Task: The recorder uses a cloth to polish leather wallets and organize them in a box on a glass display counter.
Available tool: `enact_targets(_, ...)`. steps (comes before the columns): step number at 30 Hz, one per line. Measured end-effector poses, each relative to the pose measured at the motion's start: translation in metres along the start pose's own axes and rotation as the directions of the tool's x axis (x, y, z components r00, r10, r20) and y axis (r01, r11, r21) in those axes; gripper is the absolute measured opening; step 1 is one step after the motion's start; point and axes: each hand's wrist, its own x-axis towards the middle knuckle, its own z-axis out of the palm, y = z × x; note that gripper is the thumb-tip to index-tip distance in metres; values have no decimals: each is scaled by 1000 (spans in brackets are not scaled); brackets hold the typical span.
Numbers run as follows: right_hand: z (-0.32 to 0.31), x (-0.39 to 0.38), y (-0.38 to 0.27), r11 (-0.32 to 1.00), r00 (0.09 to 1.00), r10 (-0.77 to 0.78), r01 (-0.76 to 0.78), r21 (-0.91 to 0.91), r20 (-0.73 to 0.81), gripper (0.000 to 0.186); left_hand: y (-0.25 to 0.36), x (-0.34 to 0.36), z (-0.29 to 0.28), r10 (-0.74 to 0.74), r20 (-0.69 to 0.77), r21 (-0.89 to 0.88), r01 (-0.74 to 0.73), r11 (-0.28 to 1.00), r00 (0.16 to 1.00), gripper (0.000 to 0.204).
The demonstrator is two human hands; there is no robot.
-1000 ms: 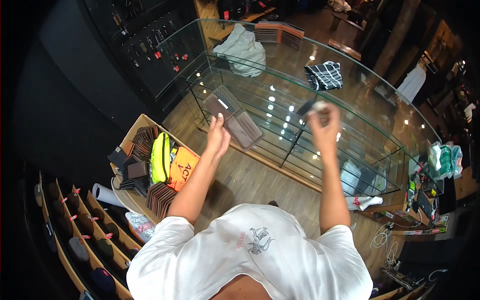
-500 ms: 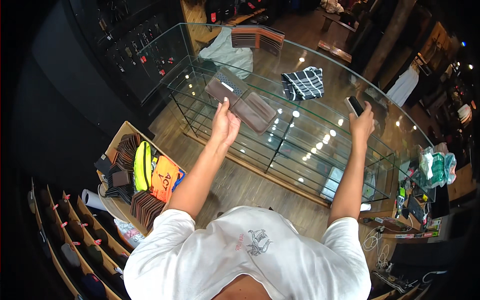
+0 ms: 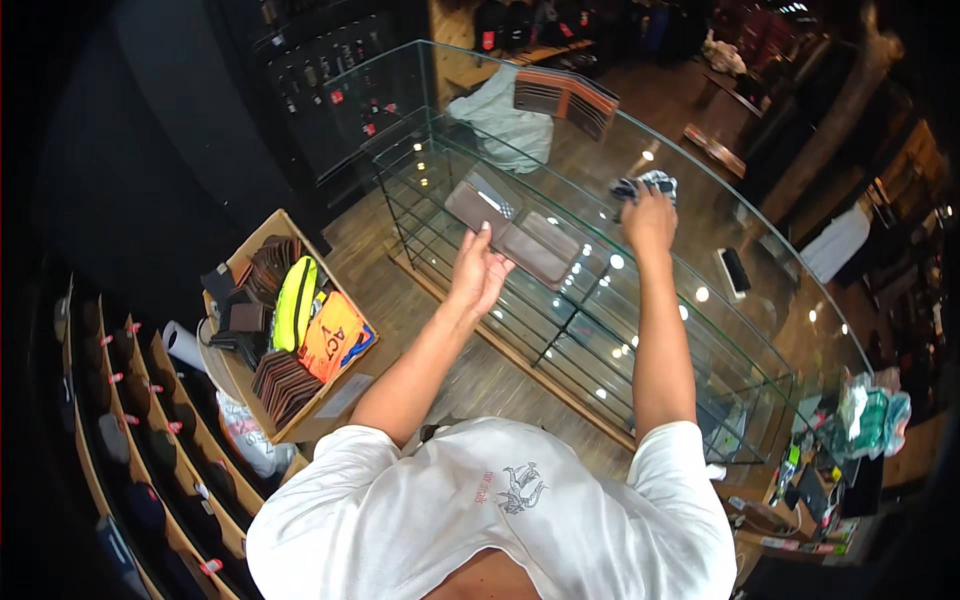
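Observation:
My left hand (image 3: 480, 275) pinches an opened brown leather wallet (image 3: 542, 252) near its fold, holding it spread over the glass display counter (image 3: 640, 290). On the counter's glass top, my right hand (image 3: 650, 225) has its fingers closed on a dark striped cloth (image 3: 657, 182), which is bunched up and partly hidden by the hand. A brush (image 3: 735, 272) with black bristles and a pale body lies on the glass to the right of that hand. Toward the far edge stands another wallet (image 3: 566, 98), dark with orange-brown inner slots, spread open.
A pale grey crumpled cloth or bag (image 3: 510, 130) lies by the far wallet. At left, a wooden box (image 3: 290, 430) holds many wallets, a neon yellow pouch (image 3: 295, 303) and an orange pouch (image 3: 335, 335). Shelves of caps (image 3: 150, 450) stand lower left; plastic bags (image 3: 870, 420) sit at right.
My right hand has put the brush down on the glass and moved left onto the striped cloth, bunching it. My left hand still holds the wallet. The whole view has shifted slightly.

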Motion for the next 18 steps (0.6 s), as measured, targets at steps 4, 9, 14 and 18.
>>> enact_targets(4,-30,-14,-17,937,988,108,-63,345,-112,29,9,-12,-18,25,-12,4,-25,1000,1000,35)
enact_targets(9,-51,-78,-94,675,981,-193,143,724,-15,34,15,-20,-34,-34,14,16,34,999,999,51)
enact_targets(14,12,-165,-169,796,857,-513,454,402,48,68,25,-34,-34,-171,20,11,170,985,985,63)
enact_targets(18,19,-194,-174,764,784,-616,573,297,75,66,44,-48,-67,-249,-87,-13,249,968,965,67)
